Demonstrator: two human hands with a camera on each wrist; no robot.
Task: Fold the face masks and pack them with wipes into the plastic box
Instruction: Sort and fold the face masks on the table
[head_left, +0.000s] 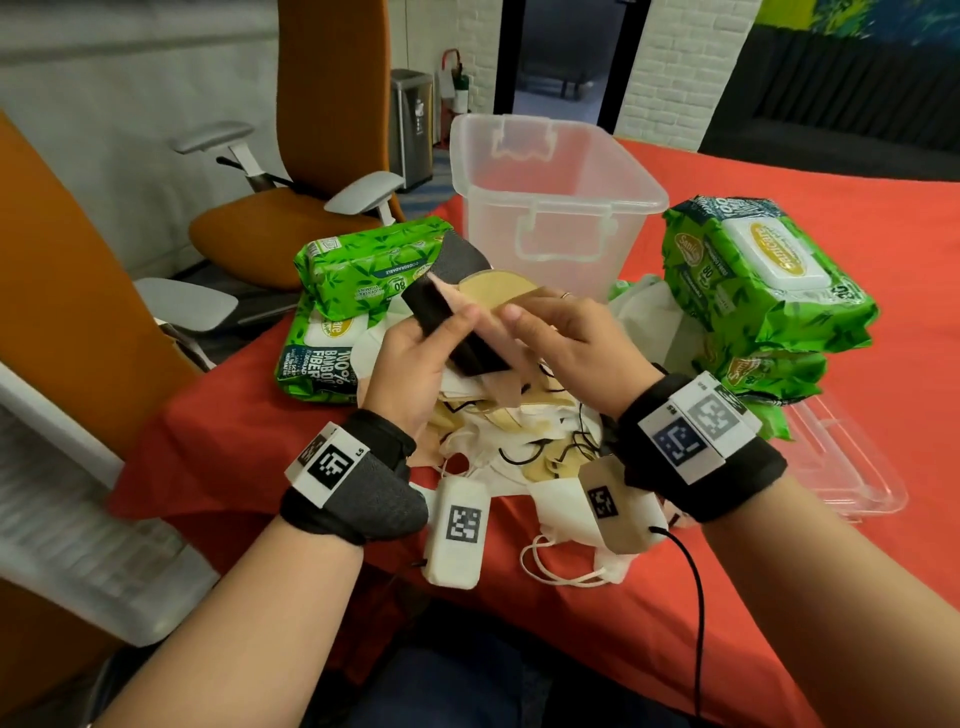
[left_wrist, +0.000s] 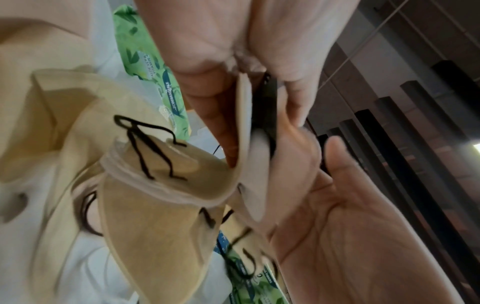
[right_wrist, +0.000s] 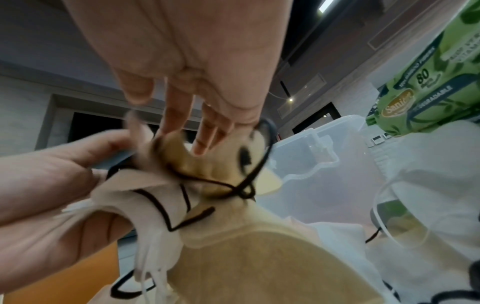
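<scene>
Over the red table my left hand (head_left: 447, 332) grips a stack of folded face masks (head_left: 428, 304): black, pink and beige (head_left: 493, 288) layers, thumb on the black one. My right hand (head_left: 524, 312) lies against the stack's right side with fairly straight fingers (right_wrist: 179, 115). In the left wrist view the stack (left_wrist: 245, 127) sits between the left thumb and fingers. Black ear loops (right_wrist: 249, 174) dangle beneath. Loose beige and white masks (head_left: 519, 441) are heaped under both hands. The clear plastic box (head_left: 571, 205) stands open behind, and I can make out nothing inside it.
Green wipes packs lie stacked at the left (head_left: 363, 270) and at the right (head_left: 753, 270). The box's clear lid (head_left: 841, 467) rests at the right edge. An orange office chair (head_left: 322, 156) stands beyond the table's left corner.
</scene>
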